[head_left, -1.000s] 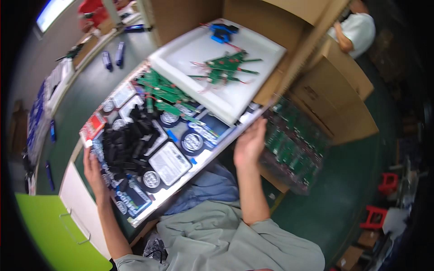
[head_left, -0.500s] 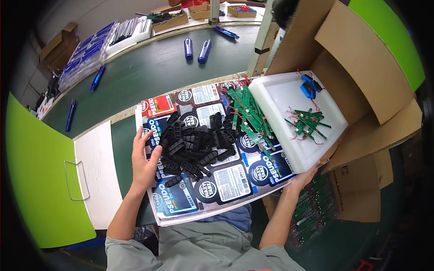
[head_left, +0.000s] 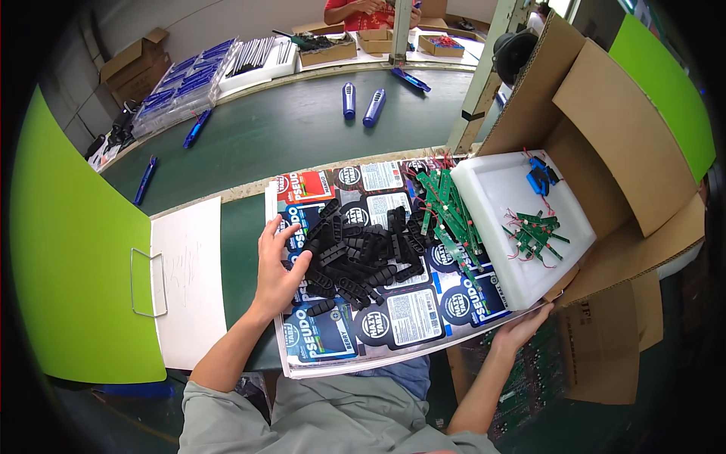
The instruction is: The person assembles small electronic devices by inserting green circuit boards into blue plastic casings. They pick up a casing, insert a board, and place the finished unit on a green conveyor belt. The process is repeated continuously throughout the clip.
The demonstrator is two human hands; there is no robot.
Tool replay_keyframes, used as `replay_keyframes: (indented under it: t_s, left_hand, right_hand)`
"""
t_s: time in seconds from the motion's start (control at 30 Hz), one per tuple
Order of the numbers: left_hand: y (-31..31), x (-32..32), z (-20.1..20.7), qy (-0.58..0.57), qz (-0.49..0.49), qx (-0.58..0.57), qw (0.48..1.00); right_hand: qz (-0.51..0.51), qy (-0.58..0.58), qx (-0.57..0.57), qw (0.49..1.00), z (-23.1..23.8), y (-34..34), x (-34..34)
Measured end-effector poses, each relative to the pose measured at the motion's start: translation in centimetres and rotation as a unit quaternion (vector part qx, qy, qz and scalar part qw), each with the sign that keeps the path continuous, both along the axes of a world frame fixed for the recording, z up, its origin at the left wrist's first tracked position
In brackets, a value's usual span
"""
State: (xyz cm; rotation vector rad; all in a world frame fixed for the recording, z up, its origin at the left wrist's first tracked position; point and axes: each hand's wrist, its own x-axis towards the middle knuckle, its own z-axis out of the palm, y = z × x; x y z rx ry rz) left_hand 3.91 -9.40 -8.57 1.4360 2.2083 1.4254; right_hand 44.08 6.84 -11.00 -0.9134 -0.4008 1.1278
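My left hand [head_left: 281,266] rests at the left edge of a stack of printed sheets [head_left: 408,342], thumb and fingers spread apart. Beside its fingers lies a loose pile of small black plastic pieces [head_left: 352,250]. My right hand [head_left: 522,327] reaches under the near right corner, next to the stack's edge and the white foam tray [head_left: 538,291]; its fingers are stretched out, their tips partly hidden. Several narrow green circuit boards [head_left: 446,212] with red wires lie on the sheets. More boards [head_left: 535,236] and blue wired parts [head_left: 541,178] sit in the tray.
A cardboard box [head_left: 628,136] stands open at the right. On the green bench [head_left: 280,113] beyond are blue casings [head_left: 374,107]. A white board [head_left: 189,284] with a wire handle [head_left: 149,284] lies left. A person in red [head_left: 359,15] works at the back.
The view has shifted, so the scene sits further right and lower, and more of the person at the back shows. Both hands stay at the stack's edges; the right hand's fingers look straighter.
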Motion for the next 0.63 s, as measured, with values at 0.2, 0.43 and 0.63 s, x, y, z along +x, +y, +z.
replay_keyframes:
  t_s: [0.2, 0.43, 0.63]
  left_hand:
    - [0.5, -1.9, 1.1, -0.010, 0.010, 0.041, 0.999]
    - [8.7, -6.5, 5.3, 0.129, -0.038, 0.077, 0.988]
    - [22.5, -11.8, 4.4, 0.150, 0.023, 0.005, 0.988]
  right_hand:
    - [-0.077, -0.468, 0.186, 0.860, -1.2, -7.3, -1.9]
    - [0.245, -0.645, 0.486, 0.536, 8.1, -3.1, -15.8]
    - [0.341, -0.702, 0.456, 0.428, 6.1, 1.1, -22.4]
